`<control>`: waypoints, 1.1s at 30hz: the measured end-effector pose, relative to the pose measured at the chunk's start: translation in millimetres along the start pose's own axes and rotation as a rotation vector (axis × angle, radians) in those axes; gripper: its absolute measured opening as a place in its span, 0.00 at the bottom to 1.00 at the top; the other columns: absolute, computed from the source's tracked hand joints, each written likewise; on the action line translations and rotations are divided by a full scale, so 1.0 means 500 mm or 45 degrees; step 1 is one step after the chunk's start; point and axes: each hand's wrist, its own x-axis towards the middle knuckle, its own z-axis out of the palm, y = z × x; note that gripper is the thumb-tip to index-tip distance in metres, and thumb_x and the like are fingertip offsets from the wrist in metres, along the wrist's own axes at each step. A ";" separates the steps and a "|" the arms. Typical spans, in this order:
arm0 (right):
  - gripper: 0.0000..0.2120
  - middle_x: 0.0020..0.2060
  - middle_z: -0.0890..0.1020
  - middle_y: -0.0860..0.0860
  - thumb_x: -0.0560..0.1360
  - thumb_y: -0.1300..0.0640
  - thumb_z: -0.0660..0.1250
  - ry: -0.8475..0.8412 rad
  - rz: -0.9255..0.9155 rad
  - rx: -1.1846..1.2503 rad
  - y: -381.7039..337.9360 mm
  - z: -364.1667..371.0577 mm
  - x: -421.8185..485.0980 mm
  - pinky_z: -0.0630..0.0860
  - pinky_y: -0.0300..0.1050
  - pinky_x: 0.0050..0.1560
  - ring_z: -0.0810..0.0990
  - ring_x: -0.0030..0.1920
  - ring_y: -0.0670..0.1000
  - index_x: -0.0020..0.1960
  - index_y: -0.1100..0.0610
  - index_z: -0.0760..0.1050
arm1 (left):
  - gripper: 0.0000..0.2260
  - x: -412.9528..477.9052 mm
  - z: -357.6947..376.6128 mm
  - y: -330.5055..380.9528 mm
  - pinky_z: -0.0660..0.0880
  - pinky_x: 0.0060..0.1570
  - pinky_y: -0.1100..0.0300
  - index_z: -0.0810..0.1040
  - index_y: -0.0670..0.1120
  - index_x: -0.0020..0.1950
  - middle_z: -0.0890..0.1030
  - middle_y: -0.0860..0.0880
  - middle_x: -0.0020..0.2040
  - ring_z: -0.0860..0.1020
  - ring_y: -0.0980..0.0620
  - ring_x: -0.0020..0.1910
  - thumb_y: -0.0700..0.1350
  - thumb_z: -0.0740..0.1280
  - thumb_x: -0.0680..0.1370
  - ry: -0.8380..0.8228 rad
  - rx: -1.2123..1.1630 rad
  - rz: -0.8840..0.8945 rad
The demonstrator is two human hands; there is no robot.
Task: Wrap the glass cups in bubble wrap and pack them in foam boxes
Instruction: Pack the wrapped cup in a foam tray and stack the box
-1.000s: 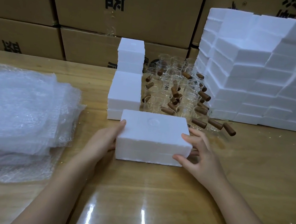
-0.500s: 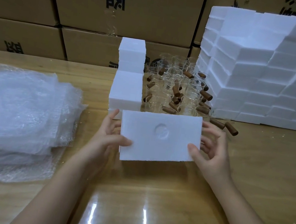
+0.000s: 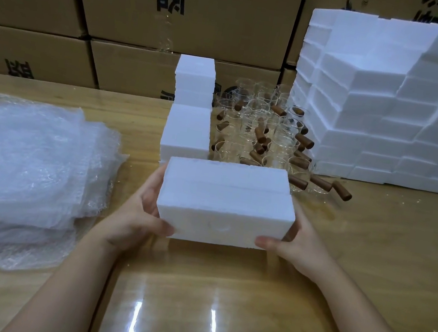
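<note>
- White foam fills the gap between two bare forearms that reach in from the lower edge and converge over the wooden table [image 3: 248, 299].
- The left hand [image 3: 141, 216] clasps the foam box [image 3: 224, 195] at its left end. Its thumb lies across the near face and its fingers are hidden behind.
- The right hand [image 3: 299, 247] grips the right end the same way, thumb on the near lower corner and fingers curled round the end.
- The box is held up over the table, straight ahead of the person. It is tilted so that a long side with a lengthwise seam faces up.
- It is closed, plain and rectangular, with a faint round dimple on the near face.
- Bubble wrap [image 3: 19, 171] lies piled at the left.
- Glass cups [image 3: 260, 132] with brown handles stand just behind the box, between a small foam stack [image 3: 186, 129] and a large foam stack [image 3: 379, 105].
</note>
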 end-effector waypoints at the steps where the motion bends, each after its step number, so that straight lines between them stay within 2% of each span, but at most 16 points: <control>1: 0.43 0.56 0.76 0.32 0.54 0.50 0.79 0.009 0.004 -0.013 0.001 0.000 0.001 0.74 0.29 0.50 0.74 0.58 0.34 0.63 0.32 0.65 | 0.48 0.000 0.000 0.001 0.75 0.59 0.53 0.61 0.50 0.75 0.73 0.47 0.68 0.72 0.46 0.67 0.23 0.65 0.58 -0.002 0.009 -0.006; 4: 0.41 0.58 0.76 0.34 0.53 0.49 0.79 0.022 0.001 -0.009 0.002 -0.003 0.004 0.75 0.33 0.53 0.74 0.61 0.37 0.59 0.26 0.67 | 0.47 0.001 0.005 0.004 0.75 0.59 0.53 0.60 0.52 0.75 0.73 0.48 0.68 0.72 0.47 0.66 0.25 0.67 0.60 -0.030 0.031 -0.020; 6: 0.40 0.59 0.76 0.35 0.53 0.49 0.79 0.019 -0.002 -0.001 0.000 -0.007 0.004 0.76 0.36 0.53 0.74 0.61 0.39 0.58 0.26 0.68 | 0.46 0.001 0.011 0.006 0.76 0.57 0.53 0.60 0.53 0.75 0.74 0.48 0.68 0.74 0.46 0.66 0.31 0.72 0.61 -0.028 0.011 -0.031; 9: 0.38 0.58 0.76 0.34 0.53 0.48 0.79 0.011 -0.004 -0.011 -0.009 -0.010 0.001 0.76 0.34 0.52 0.74 0.60 0.37 0.58 0.26 0.68 | 0.46 0.003 0.017 0.007 0.77 0.55 0.53 0.59 0.53 0.75 0.74 0.49 0.68 0.75 0.47 0.65 0.38 0.74 0.60 0.025 -0.005 -0.049; 11: 0.37 0.56 0.77 0.32 0.54 0.48 0.78 0.017 -0.009 0.014 -0.015 -0.010 -0.002 0.75 0.31 0.50 0.75 0.58 0.35 0.58 0.28 0.69 | 0.45 0.004 0.019 0.008 0.77 0.53 0.55 0.61 0.54 0.74 0.76 0.51 0.66 0.76 0.49 0.63 0.41 0.75 0.59 0.071 0.010 -0.074; 13: 0.36 0.55 0.78 0.33 0.56 0.47 0.77 0.043 -0.025 0.038 -0.018 -0.007 -0.005 0.75 0.30 0.48 0.76 0.57 0.36 0.61 0.35 0.69 | 0.42 0.005 0.018 0.008 0.78 0.49 0.59 0.65 0.56 0.70 0.79 0.54 0.60 0.79 0.51 0.59 0.44 0.76 0.57 0.135 0.049 -0.089; 15: 0.40 0.57 0.79 0.36 0.54 0.40 0.78 0.093 -0.026 0.083 -0.018 -0.003 -0.003 0.77 0.34 0.50 0.77 0.58 0.38 0.64 0.40 0.69 | 0.39 0.007 0.018 0.005 0.78 0.46 0.62 0.68 0.54 0.67 0.81 0.55 0.56 0.80 0.52 0.56 0.47 0.77 0.57 0.191 0.080 -0.101; 17: 0.47 0.60 0.79 0.43 0.51 0.34 0.78 0.150 -0.011 0.164 -0.017 0.000 0.002 0.78 0.43 0.55 0.77 0.60 0.44 0.67 0.44 0.69 | 0.38 0.010 0.021 0.001 0.78 0.44 0.63 0.69 0.53 0.65 0.82 0.56 0.55 0.81 0.54 0.54 0.49 0.77 0.57 0.247 0.106 -0.107; 19: 0.47 0.59 0.79 0.44 0.52 0.32 0.77 0.195 -0.003 0.233 -0.016 0.002 0.004 0.77 0.49 0.57 0.78 0.61 0.48 0.67 0.44 0.69 | 0.36 0.012 0.025 -0.004 0.78 0.44 0.64 0.69 0.54 0.64 0.82 0.57 0.54 0.81 0.55 0.54 0.51 0.77 0.58 0.290 0.110 -0.100; 21: 0.45 0.59 0.79 0.44 0.54 0.32 0.77 0.211 -0.002 0.295 -0.012 0.005 0.006 0.77 0.50 0.56 0.78 0.61 0.50 0.67 0.43 0.69 | 0.34 0.014 0.034 -0.008 0.78 0.43 0.63 0.70 0.56 0.63 0.82 0.57 0.53 0.81 0.55 0.53 0.51 0.76 0.58 0.331 0.094 -0.071; 23: 0.42 0.61 0.79 0.47 0.59 0.31 0.73 0.212 -0.013 0.355 -0.005 0.008 0.008 0.75 0.52 0.59 0.77 0.62 0.52 0.69 0.44 0.68 | 0.35 0.020 0.042 -0.009 0.78 0.42 0.60 0.71 0.53 0.63 0.81 0.52 0.55 0.82 0.52 0.52 0.52 0.76 0.57 0.418 0.028 -0.050; 24: 0.40 0.62 0.78 0.48 0.63 0.31 0.70 0.211 -0.016 0.375 0.000 0.010 0.008 0.72 0.54 0.61 0.76 0.63 0.52 0.70 0.45 0.66 | 0.36 0.025 0.044 -0.006 0.79 0.43 0.55 0.71 0.49 0.65 0.80 0.46 0.58 0.81 0.48 0.53 0.52 0.75 0.57 0.457 -0.011 -0.038; 26: 0.32 0.63 0.77 0.48 0.70 0.33 0.62 0.231 -0.003 0.396 0.009 0.013 0.010 0.67 0.55 0.66 0.76 0.64 0.50 0.71 0.44 0.64 | 0.37 0.031 0.047 0.004 0.76 0.52 0.42 0.70 0.42 0.68 0.76 0.37 0.63 0.77 0.38 0.59 0.53 0.72 0.61 0.506 -0.104 -0.005; 28: 0.25 0.62 0.78 0.51 0.75 0.38 0.58 0.238 0.030 0.374 0.018 0.013 0.012 0.66 0.55 0.68 0.78 0.61 0.51 0.70 0.45 0.64 | 0.36 0.034 0.048 0.019 0.75 0.55 0.41 0.70 0.46 0.70 0.76 0.40 0.65 0.77 0.40 0.61 0.56 0.70 0.63 0.614 -0.194 0.005; 31: 0.25 0.59 0.80 0.53 0.73 0.39 0.61 0.188 0.061 0.269 0.020 0.014 0.011 0.70 0.52 0.64 0.81 0.56 0.52 0.68 0.46 0.66 | 0.39 0.037 0.041 0.040 0.80 0.38 0.53 0.67 0.51 0.70 0.79 0.48 0.62 0.83 0.52 0.49 0.60 0.70 0.61 0.941 -0.326 -0.031; 33: 0.30 0.57 0.82 0.49 0.69 0.34 0.65 0.128 0.074 0.193 0.016 0.019 0.011 0.70 0.50 0.63 0.82 0.54 0.52 0.67 0.46 0.68 | 0.35 0.041 0.033 0.051 0.79 0.32 0.57 0.67 0.51 0.70 0.79 0.48 0.60 0.84 0.55 0.43 0.59 0.69 0.64 1.080 -0.383 -0.015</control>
